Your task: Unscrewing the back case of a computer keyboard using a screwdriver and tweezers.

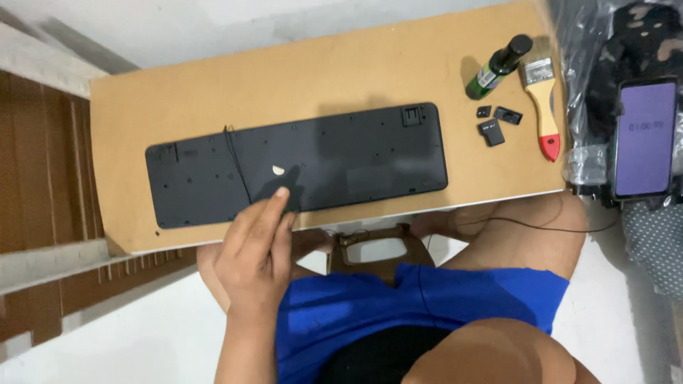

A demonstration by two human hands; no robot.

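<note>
Left hand (255, 245) empty, fingers loosely open, fingertips touching near edge of upturned black keyboard (299, 162). Cable (238, 167) crossed keyboard. Bottle (498, 66), paintbrush (543, 99), small black parts (496, 122) well apart, far end of board (178, 92).

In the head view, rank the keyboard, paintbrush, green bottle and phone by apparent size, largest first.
1. Black keyboard, lying face down
2. Phone
3. Paintbrush and green bottle: too alike to rank.

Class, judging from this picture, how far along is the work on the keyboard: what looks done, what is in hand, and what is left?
Done: the keyboard lies face-down, and three small black parts lie loose beside it. In hand: the left hand touches the keyboard's near edge, holding nothing visible. Left: the back cover looks still on; the brush and green bottle lie untouched.
</note>
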